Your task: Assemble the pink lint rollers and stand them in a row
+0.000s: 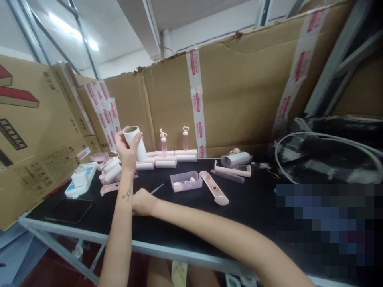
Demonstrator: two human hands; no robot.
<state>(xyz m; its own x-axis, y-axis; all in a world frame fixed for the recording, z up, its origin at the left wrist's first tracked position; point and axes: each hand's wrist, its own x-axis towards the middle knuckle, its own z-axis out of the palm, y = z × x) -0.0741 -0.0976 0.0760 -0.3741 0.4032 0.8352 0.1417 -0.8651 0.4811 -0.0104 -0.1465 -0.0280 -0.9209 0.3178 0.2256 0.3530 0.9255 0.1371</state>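
Note:
Raised over the back left of the table, my left hand (127,145) is wrapped around a white lint roller roll (138,145), its hollow brown core facing up. My right hand (144,202) is closed low over the table, partly hidden behind my left forearm. A thin grey rod (157,189) sticks out beside it; whether the hand grips it is unclear. Right of that sits a translucent lilac tray (187,185) with small pale pink parts. A long pink casing (214,188) lies beside the tray. White rolls with pink parts (111,170) are heaped left of my forearm.
Pink-and-white rollers (165,162) line the back, with two heart-topped handles (185,139) upright on them. A wrapped roll (237,159) and a pink frame (233,171) lie right. Left are a phone (69,210) and a power strip (80,181). Cardboard walls (245,87) enclose the table.

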